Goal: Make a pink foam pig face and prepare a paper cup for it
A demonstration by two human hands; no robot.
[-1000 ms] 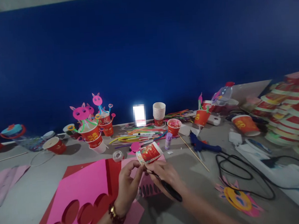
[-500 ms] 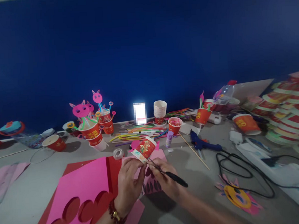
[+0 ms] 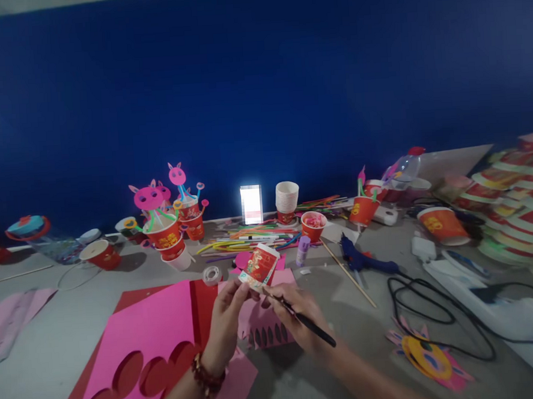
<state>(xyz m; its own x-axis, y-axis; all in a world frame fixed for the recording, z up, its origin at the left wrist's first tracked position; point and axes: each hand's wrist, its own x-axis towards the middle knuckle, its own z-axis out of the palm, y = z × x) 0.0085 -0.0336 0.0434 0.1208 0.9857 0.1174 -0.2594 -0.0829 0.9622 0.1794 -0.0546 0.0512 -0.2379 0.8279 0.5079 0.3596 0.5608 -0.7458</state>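
A red paper cup [image 3: 262,264] with a gold pattern is tilted in front of me. My left hand [image 3: 229,315] pinches its near white end between thumb and fingers. My right hand [image 3: 297,318] is closed on a slim black-handled tool [image 3: 317,330] with a thin metal front part. The tip meets the cup's near end, and whether it is a blade or a point I cannot make out. Below my hands lies pink paper [image 3: 268,335] with a row of leaf-shaped holes.
Cut magenta paper [image 3: 152,327] lies on red sheets at left. Tape [image 3: 212,275], a purple glue stick [image 3: 303,251] and a blue glue gun [image 3: 365,259] surround the work. Cup figures [image 3: 162,233] stand behind left; a power strip [image 3: 485,306] and cable lie right.
The tool has turned slightly, so its handle is seen more edge-on. The cup has turned a little in my left fingers. The whole view has shifted slightly.
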